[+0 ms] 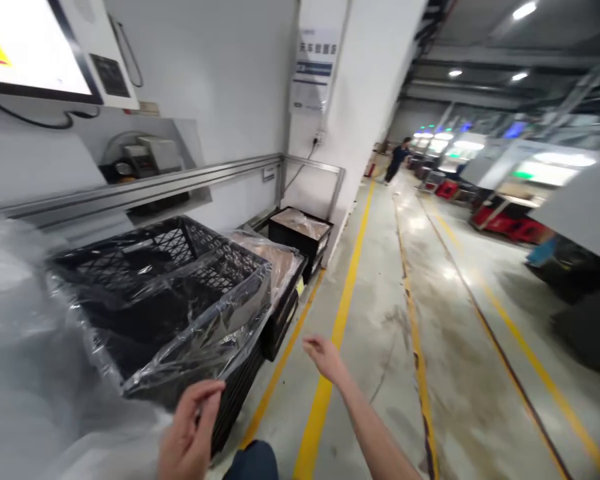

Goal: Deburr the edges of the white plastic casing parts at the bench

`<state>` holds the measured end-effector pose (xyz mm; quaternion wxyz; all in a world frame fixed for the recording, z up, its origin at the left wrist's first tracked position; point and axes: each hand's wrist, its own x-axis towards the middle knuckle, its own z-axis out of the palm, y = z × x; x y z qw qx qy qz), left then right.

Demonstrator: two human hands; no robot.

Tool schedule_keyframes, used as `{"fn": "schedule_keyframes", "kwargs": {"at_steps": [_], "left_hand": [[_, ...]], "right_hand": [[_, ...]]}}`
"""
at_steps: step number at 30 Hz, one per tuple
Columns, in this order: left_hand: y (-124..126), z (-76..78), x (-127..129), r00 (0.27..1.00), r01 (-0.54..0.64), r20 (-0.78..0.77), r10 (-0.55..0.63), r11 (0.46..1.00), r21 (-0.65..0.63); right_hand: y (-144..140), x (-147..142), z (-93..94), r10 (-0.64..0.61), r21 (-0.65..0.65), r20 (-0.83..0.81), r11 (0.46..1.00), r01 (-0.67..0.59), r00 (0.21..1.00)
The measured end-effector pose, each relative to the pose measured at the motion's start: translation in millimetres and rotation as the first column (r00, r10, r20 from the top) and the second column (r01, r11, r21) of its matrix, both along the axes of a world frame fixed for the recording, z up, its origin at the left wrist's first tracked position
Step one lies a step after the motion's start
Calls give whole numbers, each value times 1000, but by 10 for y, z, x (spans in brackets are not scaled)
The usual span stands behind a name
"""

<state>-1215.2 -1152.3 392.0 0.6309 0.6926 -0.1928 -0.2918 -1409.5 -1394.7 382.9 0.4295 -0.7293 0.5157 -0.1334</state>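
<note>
My left hand (193,427) is low in the view, just in front of the near corner of a black mesh crate (230,363). Its fingers are curled together towards the thumb, and I see nothing in them. Clear plastic film (215,337) lines the crate and hangs over its rim; dark material that I cannot make out lies inside. Over the floor, right of the crates, my right hand (325,357) is loosely closed and appears to hold nothing. It touches no object.
Behind the lined crate stand a crate with film-covered brown contents (275,257) and stacked black crates (303,223). Whitish plastic (20,347) fills the left edge. A metal rail (180,180) runs along the wall. Yellow lines (353,267) mark the aisle; a person (397,160) is far down it.
</note>
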Motion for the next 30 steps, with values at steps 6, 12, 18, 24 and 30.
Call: {"fn": "schedule_keyframes", "kwargs": {"at_steps": [6,12,18,24,30], "left_hand": [[-309,410,203,896,-444,-24,443,895,-40],[-657,167,145,729,-640,-292,619,768,29],[-702,520,-175,552,-833,104,827,542,108],[-454,789,-546,669,-704,213,712,515,489],[-1077,767,-675,830,-496,161,535,573,652]], "right_hand": [[-1293,1585,407,282,-278,22,923,-265,959],[-1785,2613,503,533,-189,-237,795,-577,812],[-2031,2705,476,724,-36,-398,601,-798,563],[-2652,1775,844,760,-49,-457,497,-867,461],[-3697,353,879,778,6,-457,488,-873,432]]}}
